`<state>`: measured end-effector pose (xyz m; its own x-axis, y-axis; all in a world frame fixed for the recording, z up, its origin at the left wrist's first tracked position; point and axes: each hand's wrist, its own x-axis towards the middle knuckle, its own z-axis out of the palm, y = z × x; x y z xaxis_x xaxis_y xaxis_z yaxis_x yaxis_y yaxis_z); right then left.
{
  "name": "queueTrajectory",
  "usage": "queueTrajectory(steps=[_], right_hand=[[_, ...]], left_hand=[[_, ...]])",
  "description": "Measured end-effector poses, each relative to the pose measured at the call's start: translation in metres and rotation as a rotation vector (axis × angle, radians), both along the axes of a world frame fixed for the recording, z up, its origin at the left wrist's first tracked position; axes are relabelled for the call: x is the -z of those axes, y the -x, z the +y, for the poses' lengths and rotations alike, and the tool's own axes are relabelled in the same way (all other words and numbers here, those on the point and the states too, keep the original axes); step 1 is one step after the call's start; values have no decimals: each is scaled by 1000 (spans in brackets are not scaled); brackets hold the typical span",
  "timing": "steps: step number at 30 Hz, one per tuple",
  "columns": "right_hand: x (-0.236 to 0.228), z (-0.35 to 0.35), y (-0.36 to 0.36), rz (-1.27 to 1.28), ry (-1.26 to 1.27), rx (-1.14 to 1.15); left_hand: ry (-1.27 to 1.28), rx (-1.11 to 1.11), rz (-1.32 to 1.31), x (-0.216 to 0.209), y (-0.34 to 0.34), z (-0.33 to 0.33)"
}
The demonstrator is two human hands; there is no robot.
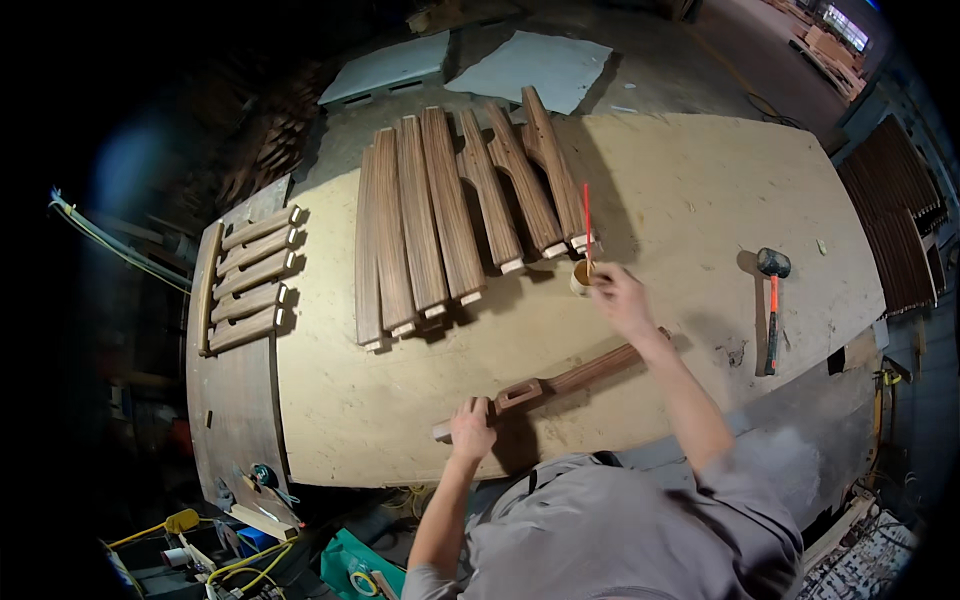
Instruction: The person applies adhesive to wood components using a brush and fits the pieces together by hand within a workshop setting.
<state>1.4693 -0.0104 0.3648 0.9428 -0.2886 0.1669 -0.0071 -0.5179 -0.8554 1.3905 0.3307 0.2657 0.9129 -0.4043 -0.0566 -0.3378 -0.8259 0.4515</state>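
Observation:
My left hand (471, 427) presses down on the near end of a long dark wooden part (570, 381) with a rectangular mortise, lying on the plywood bench (700, 190). My right hand (617, 297) holds a thin red-handled brush (587, 228) upright, its tip down in a small round glue pot (580, 277). Just behind the pot lies a fanned row of several similar curved wooden parts (450, 215) with pale tenon ends.
A black mallet with an orange handle (771, 305) lies at the right of the bench. Several short tenoned rails (252, 280) sit on a side board at left. Dark slats (895, 220) are stacked at far right. Cables and tools (250, 540) lie below left.

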Motion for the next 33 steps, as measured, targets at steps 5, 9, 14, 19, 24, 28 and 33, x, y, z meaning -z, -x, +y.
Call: queueTrajectory(steps=[5, 9, 14, 19, 24, 28, 33], right_hand=[[15, 35, -138, 66, 588, 113], [24, 20, -218, 338, 608, 349], [50, -15, -267, 553, 504, 516], [34, -4, -283, 617, 198, 472], [11, -8, -294, 112, -703, 51], [-58, 13, -208, 113, -1047, -314], [-147, 28, -72, 202, -315, -444]], left_hand=[[29, 45, -44, 15, -1, -2], [-17, -2, -47, 19, 11, -3], [16, 34, -115, 16, 12, -7], [26, -17, -84, 15, 19, -2], [36, 12, -50, 18, 19, 1], [22, -9, -36, 17, 20, 2], [135, 14, -122, 4, 11, 0]])
